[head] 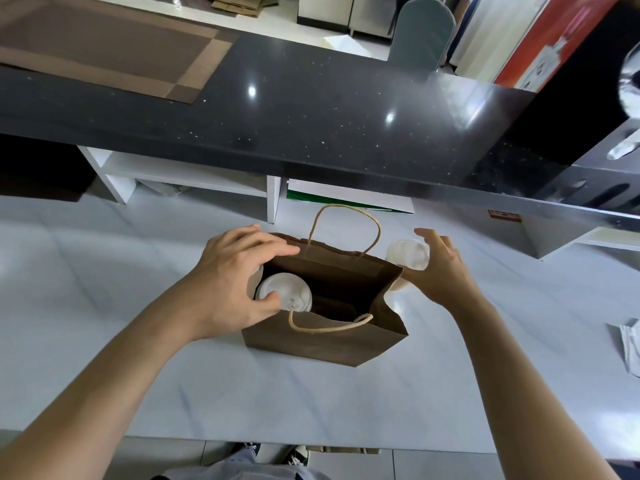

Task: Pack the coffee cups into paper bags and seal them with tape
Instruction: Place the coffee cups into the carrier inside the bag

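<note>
A brown paper bag (pixel 325 344) with twisted handles stands open in the middle of the pale table (pixel 138 358). A coffee cup with a white lid (pixel 294 292) stands inside the bag's left end. My left hand (pixel 235 282) arches over that cup, thumb on the lid's near edge and fingers reaching past its far side to the bag's back rim. A second lidded cup (pixel 407 254) stands on the table just outside the bag's right end. My right hand (pixel 440 271) is beside it on the right, fingers spread and fairly straight, palm toward the cup.
A raised dark counter (pixel 311 116) with a brown placemat (pixel 104 46) runs along the back, with white shelves (pixel 180 174) under it. A folded white item (pixel 630 344) lies at the table's right edge. More brown paper lies on the floor (pixel 343 450) past the near edge.
</note>
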A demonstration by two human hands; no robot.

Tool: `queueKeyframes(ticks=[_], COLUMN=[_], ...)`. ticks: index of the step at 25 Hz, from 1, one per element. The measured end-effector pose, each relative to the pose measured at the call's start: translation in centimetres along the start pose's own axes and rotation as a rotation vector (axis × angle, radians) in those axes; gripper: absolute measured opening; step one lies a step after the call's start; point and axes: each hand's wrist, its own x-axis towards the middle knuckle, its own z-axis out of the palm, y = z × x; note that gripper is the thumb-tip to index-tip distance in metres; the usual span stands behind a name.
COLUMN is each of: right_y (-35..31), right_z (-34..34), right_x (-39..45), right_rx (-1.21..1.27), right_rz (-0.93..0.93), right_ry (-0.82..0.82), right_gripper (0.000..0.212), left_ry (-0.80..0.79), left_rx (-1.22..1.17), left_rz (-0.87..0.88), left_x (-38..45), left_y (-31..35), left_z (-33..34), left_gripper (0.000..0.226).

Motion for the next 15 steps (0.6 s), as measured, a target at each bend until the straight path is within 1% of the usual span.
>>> queueKeyframes(ticks=[2,4,9,15], right_y=[0.3,0.5,0.3,-1.1], right_z=[0.7,1.2,1.1,-3.2], right_x=[0.4,0.7,0.4,-2.3], right_rx=[-0.014,-0.019,0.019,0.189], right_rz=[0.026,0.046,0.079,0.012], right_ry=[-0.006,-0.021,-0.031,0.145], right_gripper=[0.093,0.097,0.090,0.084], left_ry=[0.027,0.047,0.052,-0.047], left_rx=[0.023,0.035,0.066,0.083], left_rz=[0.013,0.018,0.040,0.037], left_x=[0.3,0.5,0.8,0.9], left_y=[0.0,0.1,0.2,0.4], left_z=[0.2,0.3,0.3,0.0], left_gripper=[0.066,0.062,0.068,0.085])
